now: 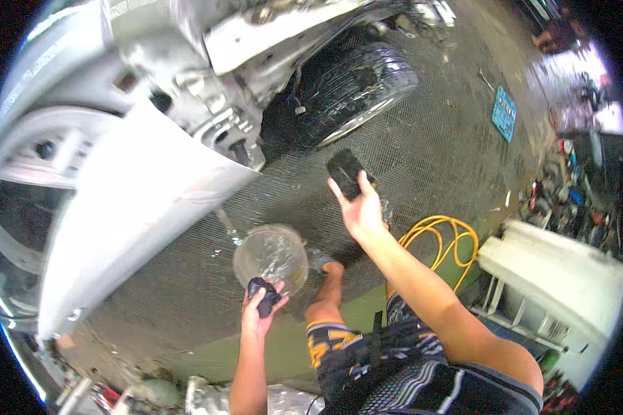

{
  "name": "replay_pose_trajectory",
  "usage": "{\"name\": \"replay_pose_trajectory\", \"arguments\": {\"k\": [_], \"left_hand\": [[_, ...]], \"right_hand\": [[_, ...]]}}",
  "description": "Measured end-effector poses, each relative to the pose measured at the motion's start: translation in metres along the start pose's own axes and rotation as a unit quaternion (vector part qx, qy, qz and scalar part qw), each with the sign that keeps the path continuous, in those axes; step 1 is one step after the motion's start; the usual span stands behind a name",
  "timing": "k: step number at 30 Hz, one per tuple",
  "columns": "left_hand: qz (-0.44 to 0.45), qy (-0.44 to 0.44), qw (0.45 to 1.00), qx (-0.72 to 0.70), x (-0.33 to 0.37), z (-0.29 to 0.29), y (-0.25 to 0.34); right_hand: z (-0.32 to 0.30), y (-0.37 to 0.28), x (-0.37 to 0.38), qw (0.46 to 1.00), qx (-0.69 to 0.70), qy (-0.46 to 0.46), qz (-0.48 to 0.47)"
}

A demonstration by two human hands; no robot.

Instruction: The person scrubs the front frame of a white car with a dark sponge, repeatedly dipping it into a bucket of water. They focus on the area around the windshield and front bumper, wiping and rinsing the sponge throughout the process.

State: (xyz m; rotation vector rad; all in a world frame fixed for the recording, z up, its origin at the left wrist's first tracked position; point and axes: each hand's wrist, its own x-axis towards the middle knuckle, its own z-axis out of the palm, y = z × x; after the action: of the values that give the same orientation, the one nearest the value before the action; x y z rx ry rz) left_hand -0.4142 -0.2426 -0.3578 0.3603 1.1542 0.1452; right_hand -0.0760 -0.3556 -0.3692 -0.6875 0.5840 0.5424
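My left hand [256,317] closes around a small dark, crumpled piece [262,293], perhaps a wet cloth or sponge. It is held over the near rim of a translucent round bucket [245,252] with water in it. Out ahead and to the right, my right hand [360,211] grips a flat black rectangular piece [343,171] between thumb and fingers. Whether that piece is a sheet of sandpaper or something else I cannot tell. Beyond it lies the exposed front wheel [370,86] of a car.
A silver car with a pale open door [145,173] fills the left side. Behind my right forearm, a yellow hose [457,225] is coiled on the textured dark floor. A blue plate [504,114] lies farther off. At right are a white panel [567,277] and piled parts.
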Motion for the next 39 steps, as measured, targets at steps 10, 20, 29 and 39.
{"name": "replay_pose_trajectory", "arguments": {"k": [10, 20, 29, 39], "left_hand": [[0.563, -0.080, 0.392, 0.724, -0.048, 0.389, 0.206], [0.470, 0.051, 0.171, 0.864, -0.003, 0.580, 0.220], [0.521, 0.010, 0.171, 0.836, -0.009, 0.598, 0.233], [0.531, 0.007, 0.127, 0.838, 0.015, 0.590, 0.234]], "right_hand": [[0.253, 0.038, 0.045, 0.976, 0.157, -0.044, -0.146], [0.309, -0.042, 0.062, 0.920, 0.271, -0.063, -0.276], [0.312, -0.035, 0.051, 0.946, 0.158, 0.102, -0.264], [0.305, -0.076, 0.073, 0.943, 0.170, 0.103, -0.268]]}}
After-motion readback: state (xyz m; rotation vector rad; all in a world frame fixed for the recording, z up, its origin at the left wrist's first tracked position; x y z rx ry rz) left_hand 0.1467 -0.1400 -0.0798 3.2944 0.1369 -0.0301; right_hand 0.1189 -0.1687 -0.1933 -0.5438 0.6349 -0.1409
